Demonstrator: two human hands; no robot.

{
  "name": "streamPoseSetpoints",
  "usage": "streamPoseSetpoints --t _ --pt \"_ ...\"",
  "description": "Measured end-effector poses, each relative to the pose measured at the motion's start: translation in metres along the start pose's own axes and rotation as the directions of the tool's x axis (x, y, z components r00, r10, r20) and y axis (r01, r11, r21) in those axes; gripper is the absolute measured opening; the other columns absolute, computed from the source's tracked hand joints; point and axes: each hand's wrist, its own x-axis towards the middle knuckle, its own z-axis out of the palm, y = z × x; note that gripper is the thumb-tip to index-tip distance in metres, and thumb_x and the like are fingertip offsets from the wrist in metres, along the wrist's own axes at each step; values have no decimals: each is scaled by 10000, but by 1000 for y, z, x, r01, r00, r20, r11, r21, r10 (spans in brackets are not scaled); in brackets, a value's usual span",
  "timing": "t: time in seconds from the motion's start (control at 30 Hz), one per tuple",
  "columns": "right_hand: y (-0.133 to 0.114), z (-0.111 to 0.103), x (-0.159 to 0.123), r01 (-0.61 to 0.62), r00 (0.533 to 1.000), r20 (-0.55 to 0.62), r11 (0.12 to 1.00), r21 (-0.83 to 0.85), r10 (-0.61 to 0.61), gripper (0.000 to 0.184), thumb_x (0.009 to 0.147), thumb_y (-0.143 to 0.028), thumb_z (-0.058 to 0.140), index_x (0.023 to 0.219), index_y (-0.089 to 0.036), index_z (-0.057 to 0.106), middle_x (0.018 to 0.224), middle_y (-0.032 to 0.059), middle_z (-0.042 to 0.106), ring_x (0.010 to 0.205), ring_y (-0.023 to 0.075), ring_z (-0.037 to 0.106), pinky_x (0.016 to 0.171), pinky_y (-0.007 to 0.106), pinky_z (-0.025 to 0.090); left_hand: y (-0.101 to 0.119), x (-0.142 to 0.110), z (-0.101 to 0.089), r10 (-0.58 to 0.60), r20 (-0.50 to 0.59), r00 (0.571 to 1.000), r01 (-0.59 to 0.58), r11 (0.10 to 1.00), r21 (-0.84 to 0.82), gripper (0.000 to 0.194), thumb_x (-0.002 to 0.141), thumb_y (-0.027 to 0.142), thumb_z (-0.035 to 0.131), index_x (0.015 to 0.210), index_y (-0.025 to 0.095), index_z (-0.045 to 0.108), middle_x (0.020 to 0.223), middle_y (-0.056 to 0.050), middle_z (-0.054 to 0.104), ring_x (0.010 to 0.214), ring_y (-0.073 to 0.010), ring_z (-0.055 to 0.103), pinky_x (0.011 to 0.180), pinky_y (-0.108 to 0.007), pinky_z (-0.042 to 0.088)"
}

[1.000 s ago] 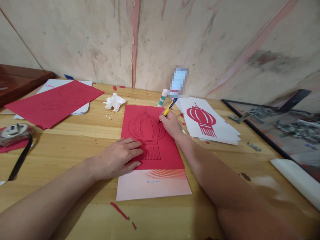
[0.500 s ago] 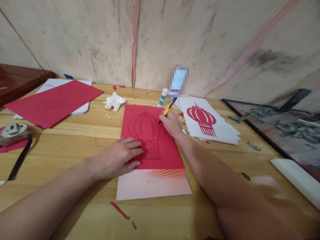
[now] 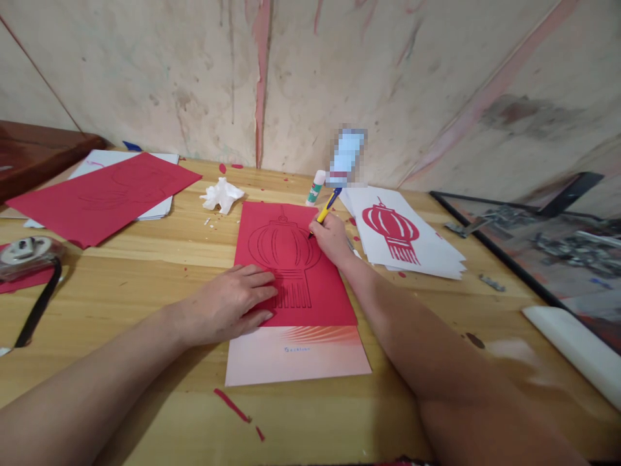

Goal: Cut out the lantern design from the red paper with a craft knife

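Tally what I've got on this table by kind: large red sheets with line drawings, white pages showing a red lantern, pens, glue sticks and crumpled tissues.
Red sheets: 2
White page: 1
Pen: 1
Glue stick: 1
Crumpled tissue: 1
Total: 6

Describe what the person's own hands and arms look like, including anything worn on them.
The left hand and right hand are both bare, with no gloves. No ring, watch or bracelet shows on the fingers or wrists. The forearms are uncovered as far as the picture shows them, with no sleeves in view. The fingernails are too small to make out.
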Motion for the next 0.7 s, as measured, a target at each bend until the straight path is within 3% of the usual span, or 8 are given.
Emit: streamPoseSetpoints --t 0.7 --pt "4 0 0 9 1000 -9 1000 11 -9 122 695 -328 482 623 -236 443 621 11 531 661 196 478 617 322 337 0 0 0 -4 -7 1000 4 1000 13 289 955 290 536 1171 166 683 1259 -153 666 1140 -289 643 953 -463 536"
